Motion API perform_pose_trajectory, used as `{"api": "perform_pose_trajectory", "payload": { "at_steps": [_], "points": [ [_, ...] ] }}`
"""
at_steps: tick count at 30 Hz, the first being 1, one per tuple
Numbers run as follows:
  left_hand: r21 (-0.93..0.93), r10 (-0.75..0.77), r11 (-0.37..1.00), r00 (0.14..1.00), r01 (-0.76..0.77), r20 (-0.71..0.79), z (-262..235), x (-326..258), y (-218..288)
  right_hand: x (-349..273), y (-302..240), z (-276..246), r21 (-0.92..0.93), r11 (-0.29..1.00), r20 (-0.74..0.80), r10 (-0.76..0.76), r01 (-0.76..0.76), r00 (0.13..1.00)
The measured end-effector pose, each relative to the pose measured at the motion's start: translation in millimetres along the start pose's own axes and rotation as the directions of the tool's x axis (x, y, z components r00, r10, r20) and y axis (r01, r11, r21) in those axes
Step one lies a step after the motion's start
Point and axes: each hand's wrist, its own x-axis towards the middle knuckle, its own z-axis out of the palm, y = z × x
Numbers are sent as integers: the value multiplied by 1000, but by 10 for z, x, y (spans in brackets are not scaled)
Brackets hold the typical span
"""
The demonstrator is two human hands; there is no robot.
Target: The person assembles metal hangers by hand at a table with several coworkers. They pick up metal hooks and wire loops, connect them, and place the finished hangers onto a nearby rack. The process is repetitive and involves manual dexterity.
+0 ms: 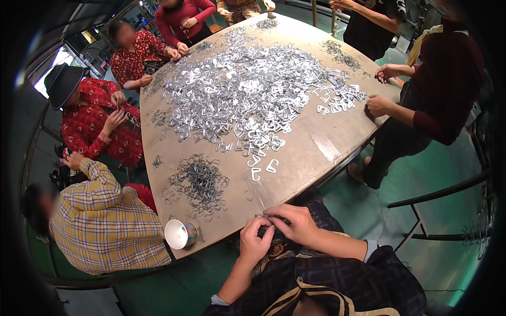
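My left hand (255, 238) and my right hand (295, 223) meet just off the table's near edge, above my lap. Fingers and thumbs of both are pinched together on a small grey metal piece (261, 215); most of it is hidden by the fingertips. Beyond my hands two flat silver metal hooks (255, 173) lie apart from the large heap of silver hooks (237, 95) in the table's middle. A pile of thin dark wire clips (203, 181) is on the near left part of the table.
The big brown table (311, 174) bears smaller clip piles (345, 59) along its edges. A paper cup (179, 234) lies tilted at the near left corner. Several people stand or sit around, one in a yellow plaid shirt (110, 221) close on my left. A metal rail (437, 195) is at right.
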Motion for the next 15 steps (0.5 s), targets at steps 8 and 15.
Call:
{"api": "perform_pose_trajectory", "payload": {
  "at_steps": [8,15],
  "points": [
    [49,71,996,996,-73,53,-30,63,-18,-14,10,10,78,986,-49,149,-145,988],
    [27,109,993,991,-111,78,-186,96,-31,-21,-25,15,45,991,-43,126,-124,991]
  ]
}}
